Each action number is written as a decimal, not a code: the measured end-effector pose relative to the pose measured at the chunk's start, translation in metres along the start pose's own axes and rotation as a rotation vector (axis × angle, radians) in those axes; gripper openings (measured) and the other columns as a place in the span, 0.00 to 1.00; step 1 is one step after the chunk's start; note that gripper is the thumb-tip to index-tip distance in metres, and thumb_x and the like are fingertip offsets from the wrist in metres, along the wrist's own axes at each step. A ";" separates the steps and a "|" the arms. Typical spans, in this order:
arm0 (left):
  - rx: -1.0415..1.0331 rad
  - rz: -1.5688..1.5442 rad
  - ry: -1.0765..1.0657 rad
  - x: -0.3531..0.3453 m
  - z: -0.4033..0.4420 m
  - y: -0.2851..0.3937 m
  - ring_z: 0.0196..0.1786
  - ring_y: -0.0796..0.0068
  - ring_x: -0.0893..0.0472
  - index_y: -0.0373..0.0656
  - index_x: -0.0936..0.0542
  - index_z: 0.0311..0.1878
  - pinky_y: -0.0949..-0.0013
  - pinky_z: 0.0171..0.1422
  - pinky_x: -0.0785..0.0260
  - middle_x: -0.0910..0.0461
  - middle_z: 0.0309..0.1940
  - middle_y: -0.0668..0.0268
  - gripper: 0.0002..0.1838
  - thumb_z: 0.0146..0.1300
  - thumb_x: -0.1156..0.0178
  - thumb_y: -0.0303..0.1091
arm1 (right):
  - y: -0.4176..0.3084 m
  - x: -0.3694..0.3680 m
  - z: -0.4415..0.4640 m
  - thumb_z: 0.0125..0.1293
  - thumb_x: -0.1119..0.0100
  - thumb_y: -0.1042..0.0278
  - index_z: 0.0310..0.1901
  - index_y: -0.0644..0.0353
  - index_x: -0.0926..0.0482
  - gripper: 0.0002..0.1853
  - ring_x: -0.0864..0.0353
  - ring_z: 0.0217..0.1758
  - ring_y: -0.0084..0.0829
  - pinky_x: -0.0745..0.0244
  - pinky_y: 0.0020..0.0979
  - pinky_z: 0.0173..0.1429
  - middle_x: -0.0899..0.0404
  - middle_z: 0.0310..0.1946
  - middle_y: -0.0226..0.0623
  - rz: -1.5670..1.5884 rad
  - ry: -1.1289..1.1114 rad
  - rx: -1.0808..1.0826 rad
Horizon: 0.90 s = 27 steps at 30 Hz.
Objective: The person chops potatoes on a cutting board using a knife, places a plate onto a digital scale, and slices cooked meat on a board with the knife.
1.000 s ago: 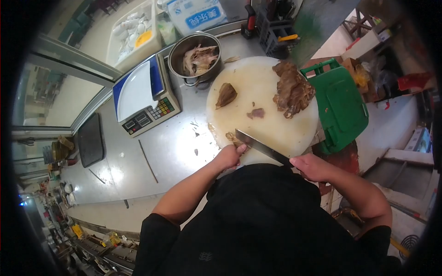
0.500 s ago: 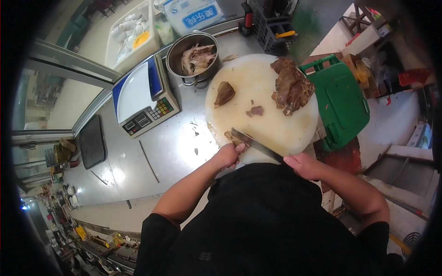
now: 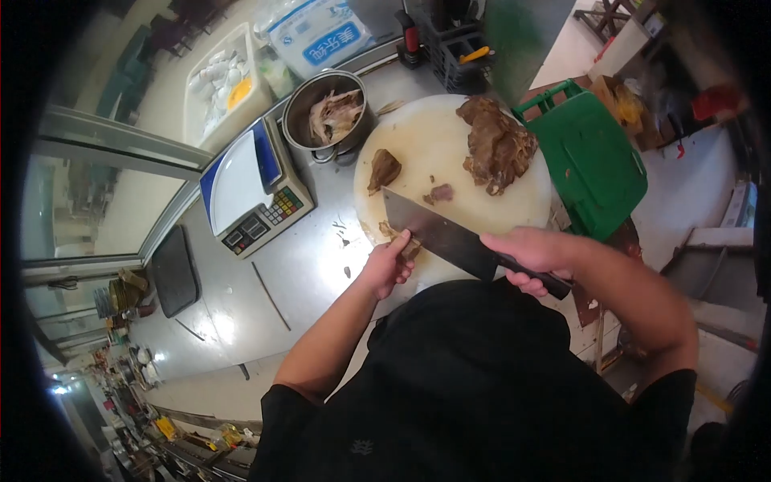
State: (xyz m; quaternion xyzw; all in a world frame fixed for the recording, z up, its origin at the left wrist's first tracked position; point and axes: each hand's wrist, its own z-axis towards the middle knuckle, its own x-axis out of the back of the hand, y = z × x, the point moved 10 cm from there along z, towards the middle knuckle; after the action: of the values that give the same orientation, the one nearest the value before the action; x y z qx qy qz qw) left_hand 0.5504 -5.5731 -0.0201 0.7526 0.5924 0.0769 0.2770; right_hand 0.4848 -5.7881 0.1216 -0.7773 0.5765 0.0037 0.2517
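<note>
My right hand [image 3: 534,255] is wrapped round the black handle of a broad cleaver [image 3: 442,233], its blade tilted flat-side up over the near part of a round white chopping board [image 3: 450,120]. My left hand [image 3: 389,263] pinches a small brown meat piece [image 3: 390,231] at the board's near left edge, close beside the blade, which hides part of that area. A brown chunk of meat [image 3: 385,170] lies on the left of the board. Near the middle is a small pinkish slice [image 3: 440,193]. A large brown slab of meat [image 3: 498,149] rests at the right.
A steel pot [image 3: 291,120] with meat stands behind the board. Left of it are a scale [image 3: 293,205] with a white tray and a dark tray [image 3: 174,271]. A green lidded bin [image 3: 594,161] adjoins the board's right. A white tub [image 3: 193,120] is at the back.
The cleaver has been raised and turned so its broad face shows. My right hand has come up with it, and its fingers now show round the handle. The view has shifted slightly.
</note>
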 end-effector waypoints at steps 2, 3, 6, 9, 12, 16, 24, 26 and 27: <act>-0.032 -0.084 -0.124 -0.007 -0.005 0.011 0.21 0.77 0.25 0.44 0.23 0.43 0.78 0.22 0.39 0.25 0.22 0.67 0.23 0.68 0.41 0.58 | -0.016 -0.001 -0.009 0.75 0.57 0.36 0.31 0.56 0.29 0.28 0.37 0.11 0.23 0.36 0.30 0.15 0.35 0.14 0.28 -0.050 -0.011 -0.025; -0.032 -0.073 -0.124 -0.006 -0.004 0.012 0.21 0.77 0.25 0.44 0.23 0.43 0.78 0.22 0.39 0.25 0.22 0.67 0.23 0.68 0.41 0.58 | -0.023 -0.003 -0.010 0.75 0.57 0.36 0.31 0.56 0.30 0.28 0.36 0.11 0.23 0.36 0.30 0.15 0.35 0.14 0.28 -0.025 -0.045 0.009; -0.144 -0.129 -0.098 -0.012 -0.011 0.029 0.16 0.77 0.30 0.44 0.24 0.44 0.77 0.17 0.41 0.23 0.24 0.64 0.24 0.73 0.49 0.58 | -0.037 -0.010 -0.016 0.75 0.57 0.36 0.31 0.56 0.31 0.28 0.36 0.13 0.23 0.36 0.31 0.15 0.36 0.15 0.28 0.022 -0.098 0.036; -0.134 -0.289 0.056 -0.013 -0.030 0.038 0.16 0.77 0.30 0.44 0.26 0.46 0.77 0.17 0.39 0.22 0.27 0.62 0.22 0.73 0.50 0.56 | -0.039 -0.011 -0.020 0.75 0.58 0.37 0.31 0.56 0.31 0.28 0.37 0.12 0.23 0.36 0.31 0.16 0.36 0.15 0.28 -0.004 -0.055 -0.006; -0.220 -0.314 -0.105 -0.003 -0.020 0.034 0.17 0.75 0.28 0.41 0.27 0.50 0.75 0.18 0.36 0.22 0.30 0.60 0.21 0.74 0.51 0.52 | -0.039 -0.017 -0.021 0.77 0.61 0.38 0.35 0.58 0.30 0.28 0.37 0.11 0.24 0.39 0.31 0.14 0.36 0.14 0.30 0.008 -0.075 0.026; -0.316 -0.416 -0.159 -0.006 -0.036 0.048 0.18 0.76 0.28 0.40 0.27 0.51 0.77 0.18 0.38 0.22 0.31 0.58 0.21 0.74 0.50 0.51 | -0.035 -0.021 -0.029 0.76 0.61 0.36 0.33 0.57 0.30 0.29 0.38 0.11 0.23 0.39 0.30 0.15 0.37 0.13 0.28 0.036 -0.102 0.053; -0.521 -0.266 -0.074 -0.005 -0.068 0.076 0.16 0.76 0.34 0.41 0.27 0.50 0.76 0.19 0.42 0.23 0.30 0.59 0.24 0.71 0.48 0.55 | -0.025 -0.024 -0.031 0.76 0.63 0.34 0.31 0.55 0.30 0.30 0.40 0.10 0.22 0.41 0.28 0.15 0.37 0.13 0.26 0.061 -0.184 0.127; -0.596 -0.243 -0.081 -0.004 -0.076 0.083 0.17 0.75 0.34 0.41 0.28 0.52 0.74 0.20 0.42 0.24 0.29 0.58 0.23 0.70 0.46 0.54 | -0.021 -0.024 -0.031 0.77 0.64 0.34 0.29 0.55 0.31 0.31 0.40 0.10 0.22 0.41 0.28 0.15 0.38 0.12 0.27 0.106 -0.198 0.121; -0.598 -0.242 -0.080 -0.003 -0.077 0.083 0.17 0.75 0.34 0.41 0.28 0.52 0.74 0.20 0.42 0.24 0.29 0.58 0.23 0.70 0.46 0.54 | -0.019 -0.024 -0.032 0.77 0.64 0.34 0.29 0.55 0.31 0.31 0.40 0.10 0.22 0.41 0.28 0.15 0.38 0.12 0.27 0.105 -0.199 0.123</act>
State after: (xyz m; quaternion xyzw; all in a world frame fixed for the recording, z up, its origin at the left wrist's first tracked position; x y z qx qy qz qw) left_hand 0.5853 -5.5627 0.0870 0.5645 0.6173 0.1844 0.5159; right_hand 0.4851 -5.7756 0.1636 -0.7250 0.5877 0.0584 0.3543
